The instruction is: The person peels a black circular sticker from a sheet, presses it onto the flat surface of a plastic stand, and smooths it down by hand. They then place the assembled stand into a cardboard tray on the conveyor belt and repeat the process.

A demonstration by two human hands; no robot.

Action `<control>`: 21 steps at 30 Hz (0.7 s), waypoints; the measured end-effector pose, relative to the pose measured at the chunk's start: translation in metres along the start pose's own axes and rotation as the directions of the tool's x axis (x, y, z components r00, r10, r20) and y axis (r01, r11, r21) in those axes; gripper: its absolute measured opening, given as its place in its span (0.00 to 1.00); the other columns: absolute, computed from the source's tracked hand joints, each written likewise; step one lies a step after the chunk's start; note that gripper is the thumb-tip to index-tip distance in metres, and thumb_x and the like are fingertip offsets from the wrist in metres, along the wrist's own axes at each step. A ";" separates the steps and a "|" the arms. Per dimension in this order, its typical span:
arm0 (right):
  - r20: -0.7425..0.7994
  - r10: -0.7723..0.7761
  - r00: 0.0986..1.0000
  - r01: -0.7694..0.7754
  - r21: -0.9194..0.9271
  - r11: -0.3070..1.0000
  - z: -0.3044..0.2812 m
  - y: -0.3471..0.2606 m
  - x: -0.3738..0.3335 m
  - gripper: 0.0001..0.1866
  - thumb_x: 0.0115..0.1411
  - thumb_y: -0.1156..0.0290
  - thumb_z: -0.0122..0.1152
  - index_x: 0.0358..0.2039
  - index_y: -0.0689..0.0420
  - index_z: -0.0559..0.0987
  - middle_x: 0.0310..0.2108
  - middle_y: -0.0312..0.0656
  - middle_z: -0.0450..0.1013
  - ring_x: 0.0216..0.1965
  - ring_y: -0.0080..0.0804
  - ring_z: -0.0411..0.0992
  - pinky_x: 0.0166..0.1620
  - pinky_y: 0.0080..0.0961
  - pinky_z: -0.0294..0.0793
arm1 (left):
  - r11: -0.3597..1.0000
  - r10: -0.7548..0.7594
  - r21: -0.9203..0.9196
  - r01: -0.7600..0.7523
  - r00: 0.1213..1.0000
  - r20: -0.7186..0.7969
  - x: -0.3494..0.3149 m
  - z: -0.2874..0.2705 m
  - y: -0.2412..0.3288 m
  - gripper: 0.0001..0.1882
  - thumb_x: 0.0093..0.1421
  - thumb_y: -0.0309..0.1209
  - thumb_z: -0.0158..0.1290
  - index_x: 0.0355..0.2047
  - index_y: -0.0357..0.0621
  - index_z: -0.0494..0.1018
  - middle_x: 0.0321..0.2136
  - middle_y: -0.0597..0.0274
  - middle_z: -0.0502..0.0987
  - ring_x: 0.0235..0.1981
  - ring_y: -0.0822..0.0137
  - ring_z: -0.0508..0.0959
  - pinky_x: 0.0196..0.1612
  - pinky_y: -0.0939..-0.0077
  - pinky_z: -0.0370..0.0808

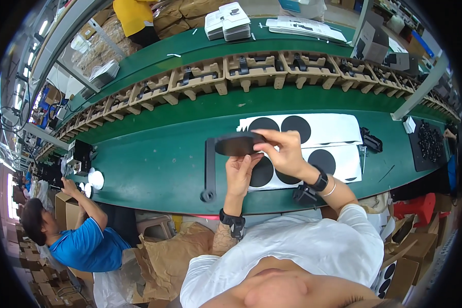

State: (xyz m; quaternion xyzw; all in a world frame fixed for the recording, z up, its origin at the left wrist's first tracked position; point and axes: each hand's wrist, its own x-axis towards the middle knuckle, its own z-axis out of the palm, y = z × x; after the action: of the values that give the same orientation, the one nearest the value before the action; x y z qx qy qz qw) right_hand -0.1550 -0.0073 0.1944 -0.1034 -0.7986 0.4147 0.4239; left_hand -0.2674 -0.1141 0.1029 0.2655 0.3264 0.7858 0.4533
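Note:
My left hand (239,172) grips from below a black plastic part (226,149) with an oval plate on top and a long arm hanging down to a round end near the table's front edge. My right hand (281,150) presses its fingers on the plate's right end from above. Under both hands lie white sheets (339,128) carrying large black round stickers. A second small black part (305,195) rests at the green table's (154,164) front edge, below my right wrist.
A row of brown moulded pulp trays (251,69) with black parts runs along the conveyor behind. A black tray of small parts (430,143) sits at right, another black part (372,141) beside the sheets. A person in blue (82,231) works at left; brown paper bags lie below.

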 end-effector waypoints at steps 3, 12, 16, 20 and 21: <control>-0.007 0.107 0.994 -0.107 0.032 0.994 0.020 0.018 0.041 0.15 0.50 0.81 0.61 0.41 0.66 0.78 0.29 0.47 0.79 0.29 0.22 0.76 0.32 0.19 0.74 | 0.981 0.016 0.196 -0.004 0.998 -0.059 -0.003 -0.013 0.005 0.27 0.57 0.30 0.56 0.56 0.40 0.62 0.52 0.51 0.70 0.54 0.57 0.70 0.59 0.60 0.64; -0.189 0.076 0.979 -0.169 -0.547 0.820 0.060 0.158 0.245 0.16 0.48 0.69 0.65 0.36 0.65 0.79 0.32 0.57 0.76 0.34 0.53 0.75 0.39 0.36 0.76 | -0.001 0.133 0.954 -0.299 0.946 0.297 -0.021 -0.002 -0.003 0.27 0.53 0.38 0.57 0.53 0.45 0.68 0.59 0.56 0.62 0.64 0.52 0.56 0.62 0.52 0.54; -0.124 0.176 0.977 -0.209 -0.743 0.635 0.079 0.186 0.258 0.13 0.48 0.66 0.64 0.30 0.63 0.81 0.30 0.56 0.76 0.33 0.53 0.75 0.38 0.40 0.76 | -0.077 0.113 0.954 -0.291 0.948 0.298 -0.021 -0.005 -0.005 0.26 0.52 0.40 0.56 0.51 0.47 0.70 0.61 0.57 0.60 0.64 0.51 0.55 0.62 0.50 0.53; 0.008 0.232 0.973 -0.141 -0.776 0.614 0.102 0.190 0.244 0.18 0.48 0.58 0.66 0.28 0.62 0.81 0.33 0.57 0.75 0.38 0.53 0.74 0.40 0.44 0.75 | -0.053 0.113 0.958 -0.280 0.952 0.285 -0.020 -0.005 -0.004 0.26 0.51 0.40 0.56 0.50 0.47 0.71 0.61 0.57 0.60 0.64 0.50 0.55 0.62 0.49 0.54; 0.089 0.315 0.945 -0.138 -0.765 0.630 0.105 0.190 0.239 0.22 0.48 0.53 0.66 0.30 0.62 0.81 0.38 0.58 0.74 0.44 0.53 0.73 0.44 0.46 0.74 | -0.049 0.118 0.959 -0.278 0.952 0.282 -0.018 -0.004 -0.005 0.26 0.51 0.40 0.56 0.50 0.46 0.71 0.61 0.57 0.60 0.64 0.50 0.55 0.62 0.49 0.54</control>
State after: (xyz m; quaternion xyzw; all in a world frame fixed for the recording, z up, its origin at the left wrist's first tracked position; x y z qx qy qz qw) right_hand -0.4187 0.1763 0.1626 -0.3233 -0.9189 0.1079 0.1988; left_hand -0.2600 -0.1290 0.0943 0.5957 0.7181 0.3586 0.0284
